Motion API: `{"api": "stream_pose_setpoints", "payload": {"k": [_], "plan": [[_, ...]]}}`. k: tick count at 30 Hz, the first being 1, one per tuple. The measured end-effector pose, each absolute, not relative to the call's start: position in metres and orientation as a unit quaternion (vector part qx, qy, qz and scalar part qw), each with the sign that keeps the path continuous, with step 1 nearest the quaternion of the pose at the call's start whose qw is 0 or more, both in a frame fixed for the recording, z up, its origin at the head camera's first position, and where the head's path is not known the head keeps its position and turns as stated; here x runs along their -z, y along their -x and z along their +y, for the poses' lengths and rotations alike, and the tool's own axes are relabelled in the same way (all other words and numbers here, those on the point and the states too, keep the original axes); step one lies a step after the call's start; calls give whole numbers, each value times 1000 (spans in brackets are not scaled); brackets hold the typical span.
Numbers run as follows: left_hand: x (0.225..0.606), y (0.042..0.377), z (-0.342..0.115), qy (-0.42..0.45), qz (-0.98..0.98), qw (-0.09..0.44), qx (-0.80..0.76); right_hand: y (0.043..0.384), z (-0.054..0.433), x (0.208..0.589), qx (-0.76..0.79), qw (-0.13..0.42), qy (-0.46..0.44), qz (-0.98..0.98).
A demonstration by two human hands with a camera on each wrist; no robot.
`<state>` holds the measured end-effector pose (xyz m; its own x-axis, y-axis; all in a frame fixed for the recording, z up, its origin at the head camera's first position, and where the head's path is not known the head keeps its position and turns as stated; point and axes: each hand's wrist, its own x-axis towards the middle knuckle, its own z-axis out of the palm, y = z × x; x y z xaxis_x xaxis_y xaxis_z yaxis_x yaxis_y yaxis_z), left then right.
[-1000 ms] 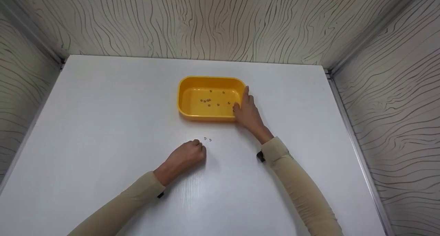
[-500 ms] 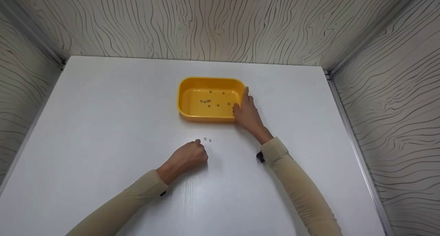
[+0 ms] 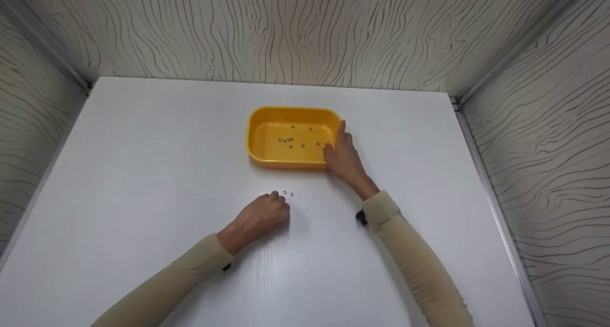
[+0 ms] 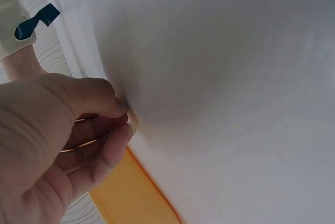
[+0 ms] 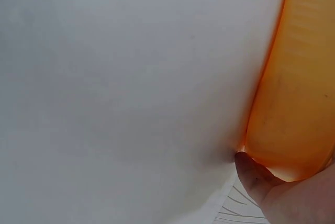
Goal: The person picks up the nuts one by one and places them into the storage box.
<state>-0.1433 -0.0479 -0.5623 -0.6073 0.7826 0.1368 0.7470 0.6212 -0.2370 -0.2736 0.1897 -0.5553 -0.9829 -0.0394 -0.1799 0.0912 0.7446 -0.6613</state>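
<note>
In the head view my left hand (image 3: 259,218) is low over the white table, fingers curled and thumb and fingertips together. A small dark speck shows at those fingertips, seemingly a small round metal piece being pinched; in the left wrist view (image 4: 73,130) the fingers largely hide it. Just beyond the fingertips lie two small round metal pieces (image 3: 291,194). My right hand (image 3: 347,162) grips the near right corner of a yellow plastic tub (image 3: 286,164), thumb inside the rim and fingers along the outside. Several similar small pieces (image 3: 303,146) lie scattered on the tub's floor.
The white tabletop (image 3: 157,150) extends around the tub on all sides. A wood-patterned back wall (image 3: 295,36) rises behind the table's far edge. Side panels (image 3: 557,150) close in at left and right.
My left hand has shifted slightly right and forward, and a dark speck now shows at its fingertips. My right hand, the tub and the two loose pieces stay in place.
</note>
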Motion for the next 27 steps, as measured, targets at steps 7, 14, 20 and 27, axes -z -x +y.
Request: {"api": "stream_pose_setpoints", "payload": {"k": [7,14,20,27], "plan": [[561,141,-47,433,-885,123,-121,274,190,556,366,89,-12,926],[562,140,-50,455,-864,151,-154,275,191,558,354,81,-7,932],[563,139,-51,462,-861,145,-157,274,191,559,365,84,-10,927],[565,140,-53,475,-846,176,-165,273,191,558,369,84,-9,926]]}}
